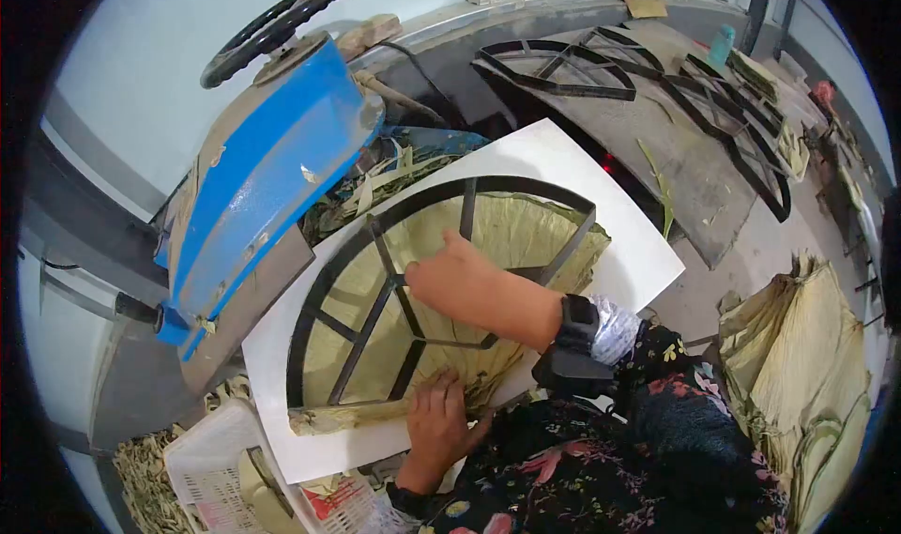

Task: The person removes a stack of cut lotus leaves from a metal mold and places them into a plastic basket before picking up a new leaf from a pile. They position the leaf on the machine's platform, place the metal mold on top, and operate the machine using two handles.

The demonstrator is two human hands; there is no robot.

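Observation:
A black metal frame [298, 356] with inner bars, curved along its outer edge, lies on a stack of pale green dried leaves [361, 360]. The stack rests on a white board [638, 243]. My right hand [450, 271] is over the upper middle of the frame, beside an inner bar; its fingers are bent and what they grip is hidden. Near the lower edge, my left hand [439, 421] lies with its fingers on the leaves, just below the frame's short bars.
A blue machine [272, 149] with a black handwheel [272, 32] stands at upper left. More black frames [563, 79] lie at upper right, near a teal bottle [722, 46]. Folded leaves [798, 365] are piled at right. A white basket [216, 450] sits at lower left.

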